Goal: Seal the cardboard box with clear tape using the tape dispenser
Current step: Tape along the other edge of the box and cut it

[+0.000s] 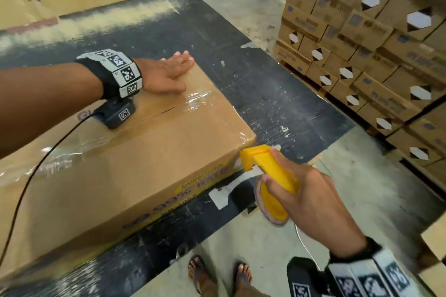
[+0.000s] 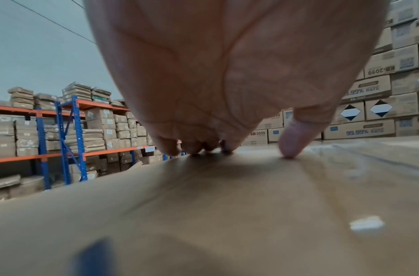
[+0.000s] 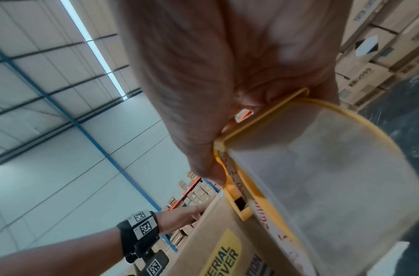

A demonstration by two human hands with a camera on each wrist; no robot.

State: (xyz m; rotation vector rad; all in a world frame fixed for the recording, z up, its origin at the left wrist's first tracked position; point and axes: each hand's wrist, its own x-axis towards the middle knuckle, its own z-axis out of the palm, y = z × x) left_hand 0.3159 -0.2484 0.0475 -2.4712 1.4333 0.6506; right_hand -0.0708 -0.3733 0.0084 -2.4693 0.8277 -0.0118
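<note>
- Box (image 1: 135, 149): lies closed on a dark table (image 1: 253, 75); clear tape (image 1: 193, 101) runs along its top seam to the near right corner.
- Dispenser (image 1: 268, 169): yellow, its front end touching the box's right end face just below the top corner; the tape roll sits beneath its handle.
- Right hand (image 1: 311, 193): fingers and thumb wrapped round the dispenser's handle, beside the table's edge.
- Left hand (image 1: 164, 75): flat on the far end of the box top, fingers straight and together, thumb spread; the left wrist view shows fingertips (image 2: 291, 143) pressing the cardboard.
- Stacked cartons (image 1: 376, 38): on the floor to the right of the table.
- Racks (image 2: 69, 138): blue and orange, holding cartons, beyond the box.
</note>
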